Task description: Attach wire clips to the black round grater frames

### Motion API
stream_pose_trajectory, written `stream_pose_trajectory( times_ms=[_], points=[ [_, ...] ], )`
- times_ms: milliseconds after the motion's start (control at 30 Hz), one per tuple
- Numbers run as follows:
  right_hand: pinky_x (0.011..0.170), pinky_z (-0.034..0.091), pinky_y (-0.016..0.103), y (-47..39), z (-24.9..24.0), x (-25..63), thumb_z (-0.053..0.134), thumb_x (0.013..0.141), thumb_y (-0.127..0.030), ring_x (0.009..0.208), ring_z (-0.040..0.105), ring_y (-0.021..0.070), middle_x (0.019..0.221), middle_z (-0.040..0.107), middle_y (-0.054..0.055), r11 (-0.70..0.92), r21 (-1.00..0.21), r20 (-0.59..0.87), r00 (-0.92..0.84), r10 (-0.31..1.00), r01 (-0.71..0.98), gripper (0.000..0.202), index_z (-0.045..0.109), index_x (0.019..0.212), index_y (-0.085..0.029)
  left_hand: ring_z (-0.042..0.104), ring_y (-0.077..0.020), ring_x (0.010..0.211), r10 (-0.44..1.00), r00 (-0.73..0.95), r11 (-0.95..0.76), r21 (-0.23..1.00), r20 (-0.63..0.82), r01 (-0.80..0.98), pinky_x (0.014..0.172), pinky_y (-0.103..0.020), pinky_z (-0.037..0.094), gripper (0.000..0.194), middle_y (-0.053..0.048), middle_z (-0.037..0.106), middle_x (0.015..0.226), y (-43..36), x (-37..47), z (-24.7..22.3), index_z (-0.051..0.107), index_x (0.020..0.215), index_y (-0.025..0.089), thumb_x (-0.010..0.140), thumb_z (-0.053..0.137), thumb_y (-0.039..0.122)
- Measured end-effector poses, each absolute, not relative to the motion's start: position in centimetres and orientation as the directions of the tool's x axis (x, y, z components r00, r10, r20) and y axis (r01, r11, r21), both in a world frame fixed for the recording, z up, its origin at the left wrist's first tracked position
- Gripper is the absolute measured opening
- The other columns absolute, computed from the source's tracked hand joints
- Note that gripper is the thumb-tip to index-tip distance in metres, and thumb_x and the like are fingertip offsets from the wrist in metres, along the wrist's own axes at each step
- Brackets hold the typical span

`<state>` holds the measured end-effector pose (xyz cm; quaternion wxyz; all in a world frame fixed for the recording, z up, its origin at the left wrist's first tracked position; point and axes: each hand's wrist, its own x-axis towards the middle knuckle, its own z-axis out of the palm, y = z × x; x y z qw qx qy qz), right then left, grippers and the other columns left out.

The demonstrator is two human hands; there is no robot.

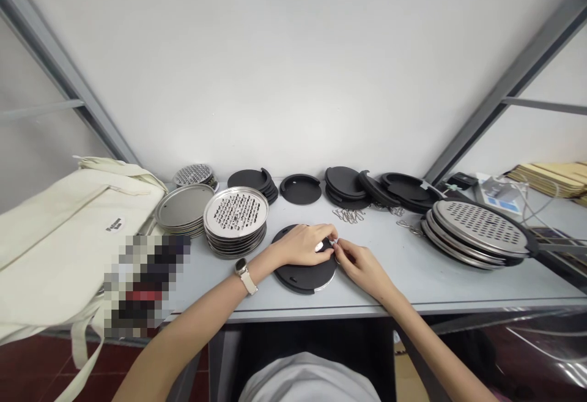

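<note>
A black round plastic cover (300,276) lies in front of me, with a thin strip of silvery metal showing along its near right edge. My left hand (302,246) rests across its top, thumb and fingers curled closed at the right rim. Against that same rim, my right hand (364,269) pinches with thumb and forefinger. A tiny silvery bit shows between the fingertips of both hands; its shape is mostly hidden. Bent metal wire clips (349,215) lie loose just beyond.
Left stand a stack of round grater plates (236,212), plain metal discs (183,206) and a cream bag (82,224). Black round covers (300,189) line the wall. Rightward, stacked graters (479,230) have a handle reaching over the table's front edge (321,313).
</note>
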<state>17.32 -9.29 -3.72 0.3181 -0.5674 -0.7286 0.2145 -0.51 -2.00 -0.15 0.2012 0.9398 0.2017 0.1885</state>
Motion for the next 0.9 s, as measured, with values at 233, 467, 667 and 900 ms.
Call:
stream_pose_trajectory(
  times_ms=[233,467,667,900],
  points=[
    [0.051,0.030,0.024,-9.30,-3.83,17.34,0.036,0.094,-0.033,0.051,0.039,0.0118,0.055,0.044,-0.004,0.262,-0.662,0.221,-0.151,0.963,0.702,0.030,0.043,0.068,-0.020,0.061,-0.0183,0.101,0.457,0.849,-0.808,0.522,0.265,0.273,0.088,-0.029,0.045,0.025,-0.002,0.063,0.110,-1.96,-0.50,-0.01,0.049,0.109,0.023,0.084,0.054,0.021],
    [0.050,0.028,0.024,-9.18,-4.11,17.44,0.037,0.092,-0.035,0.051,0.034,0.0113,0.054,0.039,-0.005,0.242,-0.712,0.199,-0.141,0.970,0.659,0.031,0.040,0.065,-0.020,0.062,-0.0176,0.098,0.471,0.846,-0.771,0.582,0.251,0.257,0.086,-0.029,0.046,0.030,-0.001,0.065,0.107,-1.74,-0.34,-0.13,0.049,0.109,0.023,0.081,0.057,0.018],
    [0.050,0.025,0.023,-9.07,-4.14,17.50,0.038,0.090,-0.035,0.053,0.031,0.0107,0.055,0.032,-0.005,0.214,-0.758,0.170,-0.130,0.977,0.616,0.032,0.035,0.063,-0.021,0.062,-0.0167,0.097,0.460,0.846,-0.771,0.595,0.270,0.230,0.086,-0.027,0.046,0.031,0.000,0.065,0.105,-1.57,-0.33,-0.36,0.051,0.108,0.023,0.079,0.059,0.018],
    [0.051,0.025,0.023,-9.05,-4.54,17.86,0.038,0.089,-0.034,0.054,0.031,0.0104,0.058,0.026,-0.005,0.173,-0.796,0.182,-0.043,0.982,0.581,0.032,0.031,0.061,-0.021,0.064,-0.0143,0.093,0.437,0.858,-0.786,0.578,0.268,0.219,0.084,-0.025,0.047,0.026,0.003,0.067,0.101,-1.78,-0.45,-0.28,0.051,0.107,0.025,0.082,0.055,0.017]
  ],
)
